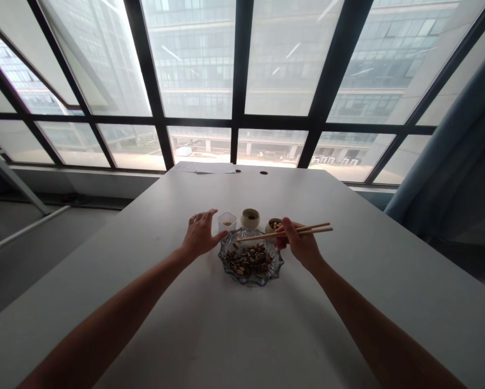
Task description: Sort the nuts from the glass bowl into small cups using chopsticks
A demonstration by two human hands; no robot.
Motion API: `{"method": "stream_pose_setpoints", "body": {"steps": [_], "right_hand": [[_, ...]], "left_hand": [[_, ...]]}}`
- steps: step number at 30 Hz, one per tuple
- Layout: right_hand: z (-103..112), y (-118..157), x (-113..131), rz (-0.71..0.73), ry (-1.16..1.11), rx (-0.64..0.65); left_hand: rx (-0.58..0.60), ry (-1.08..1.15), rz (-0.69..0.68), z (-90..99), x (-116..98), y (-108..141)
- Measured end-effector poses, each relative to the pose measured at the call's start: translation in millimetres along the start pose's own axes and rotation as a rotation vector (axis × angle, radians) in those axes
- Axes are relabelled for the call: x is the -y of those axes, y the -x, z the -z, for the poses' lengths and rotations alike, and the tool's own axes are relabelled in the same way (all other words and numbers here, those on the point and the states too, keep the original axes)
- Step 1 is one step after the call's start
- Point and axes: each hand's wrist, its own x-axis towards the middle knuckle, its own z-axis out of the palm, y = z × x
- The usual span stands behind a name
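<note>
My right hand [303, 243] grips a pair of wooden chopsticks [307, 229], their tips pointing left over the far part of a scalloped glass bowl [280, 265]. A small pale bit seems to sit at the tips; I cannot make out what it is. Dark striped seeds [252, 262], with some lighter nuts among them, lie in the bowl. My left hand [201, 233] is open, fingers apart, beside a small white cup [221, 224] holding a few small pieces. Behind the bowl stand a beige cup [250, 216] and, partly behind my right hand, another small cup [270, 227] with pale nuts.
Everything stands on a white table [210, 335]. White papers [205, 168] lie at its far edge, near two round cable holes [264, 173]. Large windows rise beyond, and a blue curtain [453, 156] hangs at the right.
</note>
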Motion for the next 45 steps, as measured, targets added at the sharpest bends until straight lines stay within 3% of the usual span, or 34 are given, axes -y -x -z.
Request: {"method": "stream_pose_setpoints", "body": {"steps": [4,7,12,15,22,26,28,31,34,37,40,45], "right_hand": [[7,-12,-13,-0.152,-0.225,-0.109],[11,-13,-15,-0.116,-0.229,-0.146],[10,-1,0,0.188,-0.033,-0.198],[8,6,7,0.261,0.030,-0.196],[16,2,16,0.293,0.056,-0.200],[38,-8,29,0.289,0.088,-0.251],[51,-12,37,0.276,0.138,-0.291],[67,-16,46,0.257,0.232,-0.286],[74,-16,50,0.285,0.301,-0.233],[76,-14,51,0.337,0.373,-0.187],[76,-13,51,0.358,0.408,-0.169],[78,-14,49,0.397,0.420,-0.165]], "left_hand": [[0.198,-0.024,0.120,-7.1,-16,-31],[0.265,0.046,0.161,-13.0,-17,-44],[0.021,0.097,-0.149,-19.0,-9,-39],[-0.028,0.078,-0.211,-19.9,-6,-33],[0.025,0.048,-0.071,-20.9,-4,-35],[0.247,0.038,0.131,-19.3,-1,-51],[0.275,0.034,0.140,-20.5,-9,-62],[0.239,0.079,-0.023,-30.5,-40,-76],[0.395,0.116,-0.205,-49.9,-82,-87],[0.525,0.105,-0.284,-69.7,-111,-99],[0.577,0.119,-0.314,-81.3,-120,-108],[0.472,0.181,-0.384,-82.1,-116,-106]]}}
